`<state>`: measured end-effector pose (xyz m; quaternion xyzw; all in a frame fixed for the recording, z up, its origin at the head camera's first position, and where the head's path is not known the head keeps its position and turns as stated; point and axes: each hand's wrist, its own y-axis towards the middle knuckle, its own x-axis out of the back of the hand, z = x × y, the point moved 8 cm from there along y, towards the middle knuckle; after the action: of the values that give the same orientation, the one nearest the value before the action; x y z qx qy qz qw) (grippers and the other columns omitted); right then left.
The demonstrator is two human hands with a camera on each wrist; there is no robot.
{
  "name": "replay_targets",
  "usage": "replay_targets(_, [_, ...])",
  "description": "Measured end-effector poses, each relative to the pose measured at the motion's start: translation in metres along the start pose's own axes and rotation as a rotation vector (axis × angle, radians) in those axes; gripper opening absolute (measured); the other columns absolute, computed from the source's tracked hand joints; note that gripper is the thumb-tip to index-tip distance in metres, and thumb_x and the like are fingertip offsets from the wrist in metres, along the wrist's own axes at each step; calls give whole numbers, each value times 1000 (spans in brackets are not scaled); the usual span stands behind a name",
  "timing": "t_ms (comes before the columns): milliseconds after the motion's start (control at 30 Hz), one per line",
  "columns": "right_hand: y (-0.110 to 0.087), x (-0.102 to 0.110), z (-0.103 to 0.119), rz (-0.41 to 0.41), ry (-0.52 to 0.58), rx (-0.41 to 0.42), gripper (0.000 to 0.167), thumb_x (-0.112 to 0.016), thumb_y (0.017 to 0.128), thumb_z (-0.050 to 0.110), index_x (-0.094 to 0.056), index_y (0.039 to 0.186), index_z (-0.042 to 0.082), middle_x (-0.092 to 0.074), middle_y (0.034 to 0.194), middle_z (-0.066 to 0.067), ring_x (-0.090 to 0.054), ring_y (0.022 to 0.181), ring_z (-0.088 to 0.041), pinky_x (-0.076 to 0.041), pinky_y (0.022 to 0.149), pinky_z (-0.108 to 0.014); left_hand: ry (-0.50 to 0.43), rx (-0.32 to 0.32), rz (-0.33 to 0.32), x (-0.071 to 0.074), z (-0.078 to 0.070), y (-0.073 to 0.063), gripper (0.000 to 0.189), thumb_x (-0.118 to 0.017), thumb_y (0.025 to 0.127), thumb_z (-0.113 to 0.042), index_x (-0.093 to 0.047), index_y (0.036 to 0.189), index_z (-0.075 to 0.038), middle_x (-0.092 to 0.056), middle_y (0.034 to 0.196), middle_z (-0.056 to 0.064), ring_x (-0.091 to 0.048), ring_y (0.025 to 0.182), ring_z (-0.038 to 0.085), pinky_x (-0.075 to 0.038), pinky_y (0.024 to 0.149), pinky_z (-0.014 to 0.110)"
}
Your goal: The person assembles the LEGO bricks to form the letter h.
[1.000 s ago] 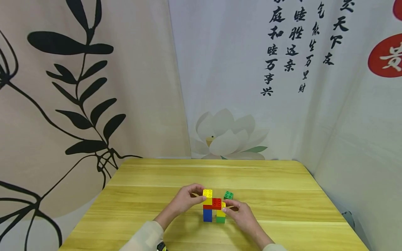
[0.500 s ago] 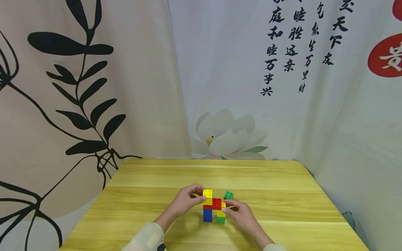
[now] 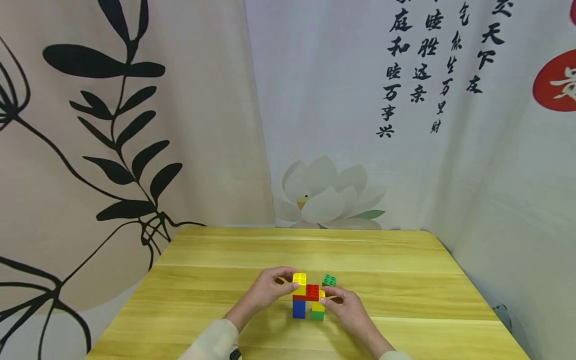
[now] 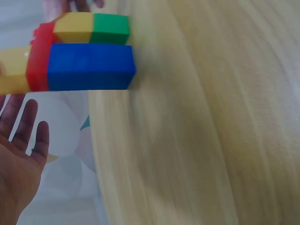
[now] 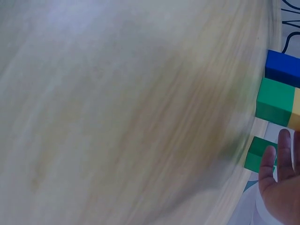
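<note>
A small structure of toy building bricks stands at the middle of the table. Its left leg is a blue brick [image 3: 299,309]; the right leg has a green brick [image 3: 317,315] below a yellow brick [image 3: 318,306]. Across both legs lies a red brick [image 3: 312,292], with another yellow brick [image 3: 299,283] on top at the left. My left hand [image 3: 266,290] pinches this upper yellow brick between thumb and fingers. On the other side, my right hand [image 3: 347,309] pinches the lower yellow brick at its right end, its other fingers extended in the right wrist view.
A loose green brick [image 3: 329,280] lies just behind the structure, near the right fingertips. The wooden table [image 3: 216,255] reaches back to a printed curtain [image 3: 216,125]. Something black and yellow [image 3: 235,354] shows at the left cuff.
The head view has shifted slightly. Both hands keep the same hold, and the bricks stay arranged as before.
</note>
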<state>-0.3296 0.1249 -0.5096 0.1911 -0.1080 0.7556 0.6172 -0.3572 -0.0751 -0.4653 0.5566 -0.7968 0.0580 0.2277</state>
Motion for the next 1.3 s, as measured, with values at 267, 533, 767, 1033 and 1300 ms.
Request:
replay_targets(267, [0, 2, -1, -7, -10, 8, 43, -70, 93, 32, -66, 127, 5, -67, 115, -12, -63, 99, -25, -55, 77, -36, 5, -7, -28, -4, 5, 1, 29, -73, 92, -29, -71, 118, -15, -68, 101, -5, -58, 98, 19, -46, 87, 39])
replay_targets(533, [-1, 1, -2, -3, -8, 18, 41, -69, 94, 30, -66, 127, 6, -66, 116, -13, -63, 97, -23, -54, 75, -32, -12, 8, -50, -5, 9, -1, 35, -73, 92, -30, -69, 122, -12, -68, 102, -3, -59, 99, 19, -48, 86, 38])
replay_targets(767, [-1, 2, 0, 9, -10, 15, 42, -69, 94, 31, -65, 128, 6, -66, 117, -13, -62, 98, -23, -54, 76, -33, -44, 12, -56, -5, 11, -4, 33, -73, 92, -28, -70, 121, -12, -68, 103, -1, -59, 99, 21, -49, 84, 39])
replay_targets(1033, [0, 3, 1, 20, 4, 6, 44, -71, 93, 31, -65, 128, 5, -66, 118, -12, -62, 99, -23, -55, 77, -35, -68, 28, -57, -5, 3, -7, 32, -71, 93, -21, -68, 123, -9, -68, 105, 4, -59, 99, 27, -50, 80, 38])
replay_targets(1300, [-1, 2, 3, 26, 11, 10, 44, -71, 93, 28, -64, 128, 3, -66, 118, -13, -62, 97, -22, -55, 76, -35, -62, 24, -51, -2, 0, -11, 33, -71, 93, -29, -70, 121, -12, -69, 106, 0, -59, 102, 27, -49, 83, 37])
